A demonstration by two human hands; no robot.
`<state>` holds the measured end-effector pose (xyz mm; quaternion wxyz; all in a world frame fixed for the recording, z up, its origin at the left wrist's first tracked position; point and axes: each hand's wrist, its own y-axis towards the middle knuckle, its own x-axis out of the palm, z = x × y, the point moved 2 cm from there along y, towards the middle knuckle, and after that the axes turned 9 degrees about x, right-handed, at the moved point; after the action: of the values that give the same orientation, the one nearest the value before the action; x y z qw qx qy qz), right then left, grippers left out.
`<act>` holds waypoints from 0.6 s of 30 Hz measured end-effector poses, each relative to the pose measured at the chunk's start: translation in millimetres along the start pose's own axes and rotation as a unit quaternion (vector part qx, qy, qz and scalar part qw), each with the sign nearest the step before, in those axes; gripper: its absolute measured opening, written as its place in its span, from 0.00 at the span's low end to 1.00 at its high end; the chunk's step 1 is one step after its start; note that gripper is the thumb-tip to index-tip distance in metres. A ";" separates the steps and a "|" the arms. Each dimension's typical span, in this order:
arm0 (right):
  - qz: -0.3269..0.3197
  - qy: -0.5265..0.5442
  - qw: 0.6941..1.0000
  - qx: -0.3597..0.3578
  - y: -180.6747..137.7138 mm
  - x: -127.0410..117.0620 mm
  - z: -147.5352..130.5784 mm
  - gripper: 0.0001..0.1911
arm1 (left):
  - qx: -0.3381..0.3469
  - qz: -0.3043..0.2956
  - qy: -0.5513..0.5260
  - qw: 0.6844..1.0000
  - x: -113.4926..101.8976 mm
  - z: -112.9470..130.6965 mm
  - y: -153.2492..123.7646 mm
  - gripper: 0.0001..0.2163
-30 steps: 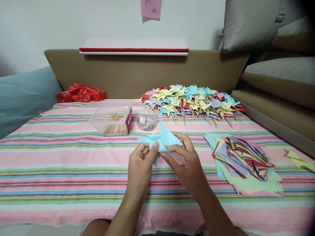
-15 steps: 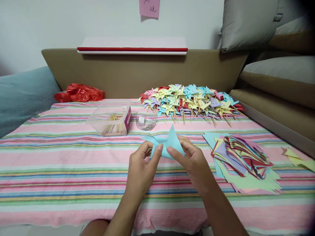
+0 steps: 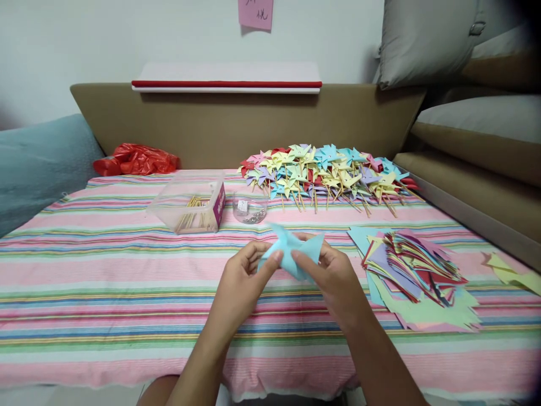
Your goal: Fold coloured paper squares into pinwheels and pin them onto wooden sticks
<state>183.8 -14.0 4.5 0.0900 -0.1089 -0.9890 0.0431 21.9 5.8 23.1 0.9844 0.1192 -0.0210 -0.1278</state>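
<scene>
A light-blue paper pinwheel (image 3: 291,248), with its points folded toward the middle, is held in the air above the striped cloth. My left hand (image 3: 249,276) pinches its left side, thumb on the front near the centre. On the other side my right hand (image 3: 329,276) grips it, thumb also pressed near the centre and fingers behind. The paper hides part of my fingertips. No stick shows on this pinwheel.
Beyond my hands stand a clear box (image 3: 190,208) of wooden sticks and a small clear tub (image 3: 250,211) of metal pins. Finished pinwheels (image 3: 321,172) are heaped at the back. Stacked coloured paper (image 3: 418,276) lies right, a red plastic bag (image 3: 137,159) back left.
The blue paper has turned in my hands; the point that stood upright now leans to the right, and another points up left. Both hands keep hold.
</scene>
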 end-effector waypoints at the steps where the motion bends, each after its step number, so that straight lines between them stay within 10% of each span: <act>1: 0.017 0.053 0.998 0.009 0.1 1.8 1.0 0.12 | -0.009 0.019 -0.024 0.999 0.6 0.3 0.7 0.13; 8: 0.000 0.257 0.965 0.046 -9.8 33.1 4.6 0.09 | -0.030 0.040 -0.121 0.991 19.1 -8.3 -3.5 0.15; 18: 0.008 0.248 0.966 0.068 -17.6 53.6 13.4 0.15 | -0.026 0.173 -0.147 0.974 20.7 -14.7 -5.4 0.11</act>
<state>126.2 -20.0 2.3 0.3393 -0.1178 -0.9297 0.0823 41.6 -1.2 7.8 0.9804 0.0683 -0.1826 0.0276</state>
